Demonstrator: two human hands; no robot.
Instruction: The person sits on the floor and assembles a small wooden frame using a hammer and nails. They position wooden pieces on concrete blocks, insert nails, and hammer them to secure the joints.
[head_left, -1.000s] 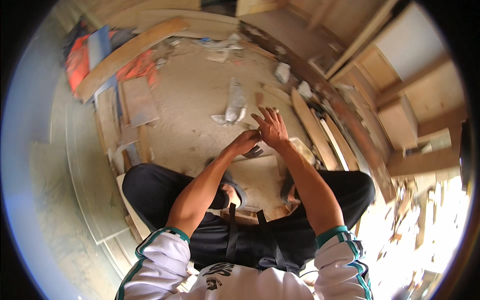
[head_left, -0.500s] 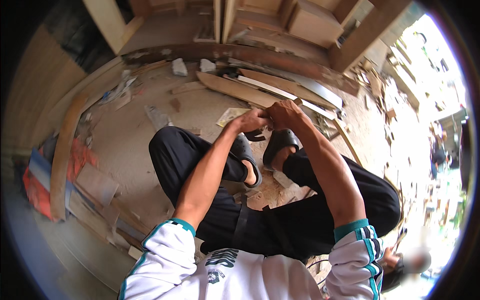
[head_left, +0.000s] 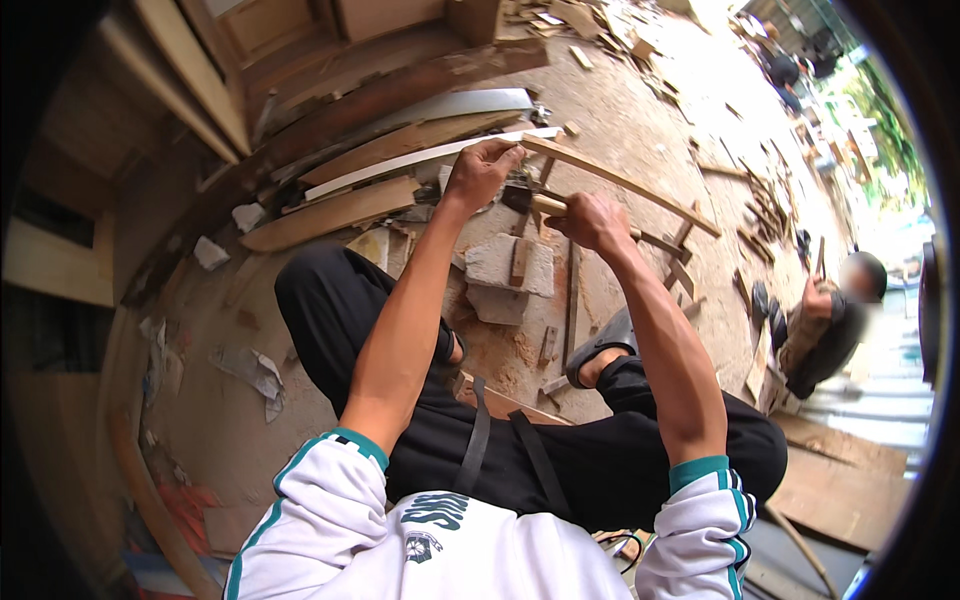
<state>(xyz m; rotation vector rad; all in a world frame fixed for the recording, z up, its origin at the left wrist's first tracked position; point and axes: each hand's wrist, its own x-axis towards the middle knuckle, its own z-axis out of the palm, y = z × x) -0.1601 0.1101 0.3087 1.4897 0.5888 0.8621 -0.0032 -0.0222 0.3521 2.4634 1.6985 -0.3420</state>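
While a wooden-handled tool [head_left: 548, 205] is grasped by the right hand [head_left: 597, 221], the left hand [head_left: 480, 174] is held beside a wooden strip [head_left: 620, 182]; whether its fingers are gripping cannot be told.

I wear this fisheye camera on my head, the left one of a side-by-side pair. It looks down, upright and unmirrored, over my white shirt [head_left: 480, 555], nearest the lens, and my black trousers [head_left: 600, 470]. My forearms [head_left: 405, 310] reach up the frame, so my left hand [head_left: 482, 175] and right hand [head_left: 596, 220] show farther out, above its middle. Past them the view takes in the floor [head_left: 640, 125], and a reddish-brown beam [head_left: 440, 77] curves toward the dark rim.
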